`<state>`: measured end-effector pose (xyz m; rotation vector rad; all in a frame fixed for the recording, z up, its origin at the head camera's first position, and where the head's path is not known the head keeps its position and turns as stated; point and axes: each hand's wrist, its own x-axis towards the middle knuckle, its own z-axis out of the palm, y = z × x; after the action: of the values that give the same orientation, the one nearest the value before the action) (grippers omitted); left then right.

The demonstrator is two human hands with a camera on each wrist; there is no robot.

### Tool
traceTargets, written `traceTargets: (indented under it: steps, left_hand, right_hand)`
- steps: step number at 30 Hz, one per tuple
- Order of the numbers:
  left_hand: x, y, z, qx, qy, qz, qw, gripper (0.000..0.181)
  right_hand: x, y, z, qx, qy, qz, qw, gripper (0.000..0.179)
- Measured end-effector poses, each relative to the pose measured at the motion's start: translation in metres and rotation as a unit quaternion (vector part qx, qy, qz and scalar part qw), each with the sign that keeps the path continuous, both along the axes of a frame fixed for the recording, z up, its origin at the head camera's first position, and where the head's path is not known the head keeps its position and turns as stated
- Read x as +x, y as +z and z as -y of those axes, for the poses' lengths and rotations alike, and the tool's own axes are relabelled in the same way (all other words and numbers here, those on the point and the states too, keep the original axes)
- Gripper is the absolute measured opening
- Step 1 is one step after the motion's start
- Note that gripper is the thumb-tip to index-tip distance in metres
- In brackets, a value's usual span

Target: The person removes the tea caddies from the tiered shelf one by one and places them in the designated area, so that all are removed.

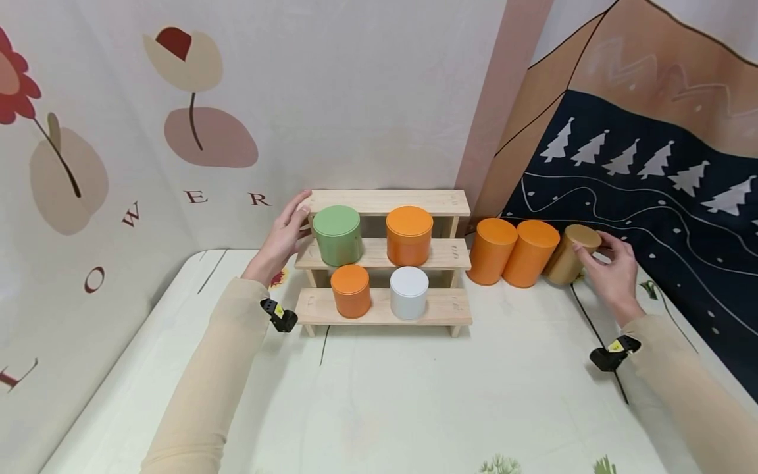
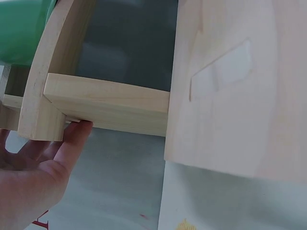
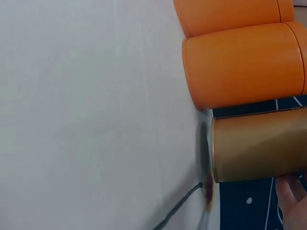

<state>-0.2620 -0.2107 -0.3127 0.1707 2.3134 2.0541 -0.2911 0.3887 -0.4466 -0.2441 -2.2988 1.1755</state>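
A three-step wooden display stand (image 1: 385, 253) holds several lidded canisters. On its middle step are a green canister (image 1: 337, 236) and an orange one (image 1: 408, 237); the bottom step bears a smaller orange canister (image 1: 351, 291) and a white one (image 1: 409, 293). My left hand (image 1: 288, 230) touches the stand's upper left end, its fingers fairly straight against the wood (image 2: 41, 108). At the right, my right hand (image 1: 612, 270) grips a gold canister (image 1: 571, 255) near its top, thumb at the front. The gold canister tilts beside two tall orange canisters (image 1: 493, 252) (image 1: 531, 254).
A white printed cloth (image 1: 444, 395) covers the table. Behind the stand rises a pale cloth wall (image 1: 367, 99) with flower prints. A dark cloth with white trees (image 1: 639, 191) borders the right side, close behind the tall canisters.
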Motion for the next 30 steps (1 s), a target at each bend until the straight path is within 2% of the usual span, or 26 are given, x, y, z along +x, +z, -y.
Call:
traceTargets:
  steps: [5,8,13,16,22,25,29,30]
  left_hand:
    - [-0.011,-0.011,0.005,0.005,0.006,0.002,1.0000,0.051]
    - [-0.017,-0.018,0.007,-0.006,0.013,-0.003,0.9999,0.050]
    - [-0.016,-0.025,0.009,-0.021,0.018,-0.020,0.9994,0.051]
    - [-0.012,-0.029,0.010,-0.026,0.016,-0.030,0.9991,0.054]
    - [-0.004,-0.035,0.015,-0.041,0.017,-0.042,0.9981,0.056]
    - [0.005,-0.029,0.015,-0.050,0.019,-0.038,0.9978,0.057]
    - [0.009,-0.031,0.019,-0.053,0.017,-0.040,0.9976,0.057]
    - [0.008,-0.034,0.021,-0.053,0.016,-0.041,0.9976,0.057]
  right_hand:
    - [0.004,-0.001,0.006,0.000,0.007,0.014,0.9999,0.075]
    - [0.013,0.008,0.017,0.000,0.012,0.026,0.9996,0.075]
    - [0.034,0.032,0.043,-0.010,0.015,0.032,0.9993,0.070]
    - [0.038,0.036,0.050,-0.020,0.024,0.036,0.9988,0.069]
    - [0.032,0.026,0.041,0.004,0.047,0.047,0.9978,0.077]
    - [0.024,0.016,0.029,0.018,0.051,0.043,0.9976,0.077]
    - [0.017,0.012,0.017,0.027,0.041,0.012,0.9987,0.072]
    - [0.017,0.016,0.018,0.020,0.040,0.004,0.9990,0.070]
